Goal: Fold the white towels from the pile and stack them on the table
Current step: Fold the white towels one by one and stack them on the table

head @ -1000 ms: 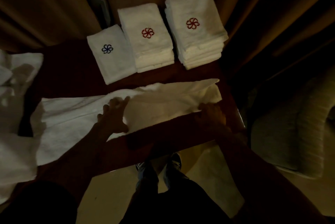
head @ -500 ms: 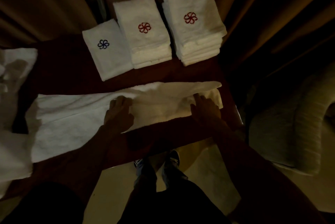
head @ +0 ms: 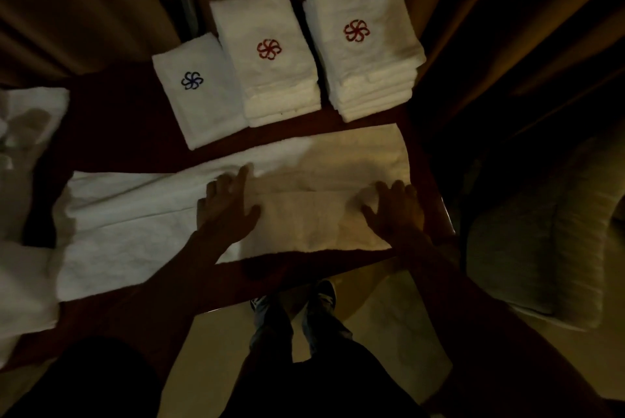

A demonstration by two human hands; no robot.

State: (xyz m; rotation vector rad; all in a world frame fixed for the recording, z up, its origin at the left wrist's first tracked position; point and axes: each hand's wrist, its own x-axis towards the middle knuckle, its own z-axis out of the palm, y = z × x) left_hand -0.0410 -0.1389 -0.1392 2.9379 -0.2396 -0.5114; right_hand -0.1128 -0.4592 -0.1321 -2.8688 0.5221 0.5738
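Observation:
A long white towel lies stretched across the dark wooden table, folded lengthwise with a fold edge running through its middle. My left hand lies flat on the towel near its centre, fingers spread. My right hand presses flat on the towel's right end. Behind it stand three folded stacks: a single towel with a blue emblem, a middle stack with a red emblem and a taller right stack with a red emblem. The unfolded pile lies at the left.
Curtains hang behind the table. A pale upholstered chair stands to the right of the table. My feet show on the light floor below the table's near edge.
The towel's near long edge has been brought up over its middle, making a narrower band. Both hands moved up onto the towel and now lie flat on it.

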